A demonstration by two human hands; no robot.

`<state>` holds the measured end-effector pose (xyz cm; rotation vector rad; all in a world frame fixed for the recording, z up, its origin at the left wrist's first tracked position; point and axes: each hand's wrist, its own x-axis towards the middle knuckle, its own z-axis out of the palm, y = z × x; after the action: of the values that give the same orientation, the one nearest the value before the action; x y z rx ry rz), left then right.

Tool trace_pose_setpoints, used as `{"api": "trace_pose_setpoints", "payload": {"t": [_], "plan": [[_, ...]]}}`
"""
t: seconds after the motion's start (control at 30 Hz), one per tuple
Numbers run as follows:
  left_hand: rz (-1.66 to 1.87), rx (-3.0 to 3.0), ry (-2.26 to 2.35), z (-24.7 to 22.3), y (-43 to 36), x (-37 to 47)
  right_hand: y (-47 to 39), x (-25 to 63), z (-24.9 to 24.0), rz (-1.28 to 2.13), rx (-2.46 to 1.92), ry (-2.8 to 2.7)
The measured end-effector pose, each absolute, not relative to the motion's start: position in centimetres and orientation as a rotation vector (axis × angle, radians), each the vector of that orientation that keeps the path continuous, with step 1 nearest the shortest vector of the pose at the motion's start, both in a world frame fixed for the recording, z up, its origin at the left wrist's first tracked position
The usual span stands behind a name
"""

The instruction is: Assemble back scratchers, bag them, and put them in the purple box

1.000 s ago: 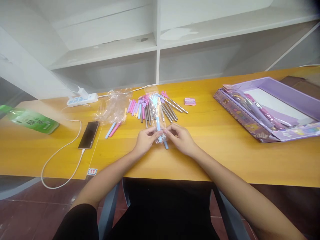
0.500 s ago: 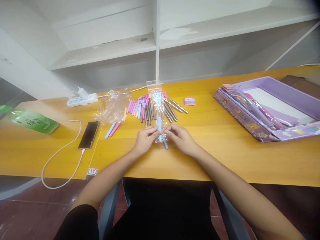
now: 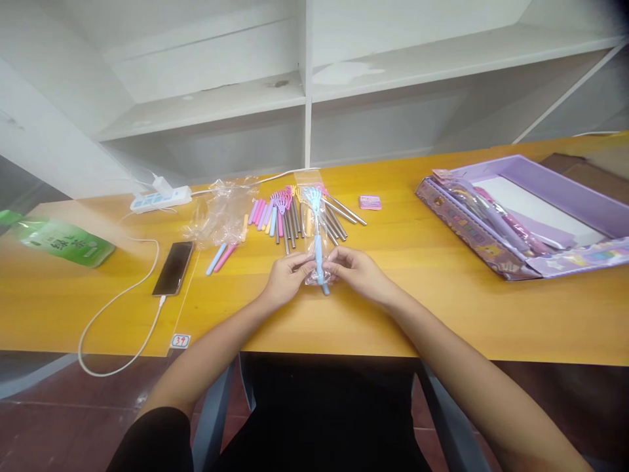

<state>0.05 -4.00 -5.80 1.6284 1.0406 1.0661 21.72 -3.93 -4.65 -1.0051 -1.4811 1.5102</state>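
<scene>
A blue back scratcher with a claw-shaped head lies inside a clear plastic bag in front of me. My left hand pinches the bag's lower left side, by the scratcher's handle. On the right side, my right hand pinches the same bag between thumb and fingers. Another blue handle pokes out below the bag. Just beyond are loose claw heads in pink and purple on metal rods, several coloured handles, and a separate blue handle beside a pink one.
Crumpled clear bags lie left of the heap, near a power strip. Further left are a charging phone and a green bottle. A small pink card stack and a purple box holding packaged items sit to the right.
The bag's top end has come down slightly, and the scratcher now leans a little and sits slightly to the right. Both hands keep their pinch near the bag's lower end.
</scene>
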Motion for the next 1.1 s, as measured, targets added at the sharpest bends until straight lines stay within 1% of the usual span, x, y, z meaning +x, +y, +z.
{"api": "trace_pose_setpoints", "payload": {"t": [0.07,0.17,0.33,0.67,0.93,1.0,1.1], "plan": [[1.088,1.46,0.982,-5.7,-4.0,0.1,-4.1,21.9,-4.3,1.545,-0.981,-1.498],[1.126,1.202,0.885,-5.4,-3.8,0.0,-4.6,21.9,-4.0,1.692,-0.891,-1.61],[1.268,1.057,0.88,-4.8,-3.1,-0.4,-5.4,21.1,-4.4,1.858,-0.814,-1.846],[1.376,0.986,0.886,-3.7,-2.5,-1.4,-5.4,21.3,-4.1,1.861,-0.825,-1.927],[1.415,0.907,0.879,-3.3,-2.2,-1.8,-5.5,21.3,-4.2,1.686,-0.89,-2.055],[1.374,0.896,0.886,-3.2,-2.4,-1.8,-5.4,21.1,-4.3,1.508,-0.943,-2.037],[1.285,0.941,0.921,-3.7,-3.0,-1.3,-5.1,21.1,-4.5,1.073,-1.025,-1.885]]}}
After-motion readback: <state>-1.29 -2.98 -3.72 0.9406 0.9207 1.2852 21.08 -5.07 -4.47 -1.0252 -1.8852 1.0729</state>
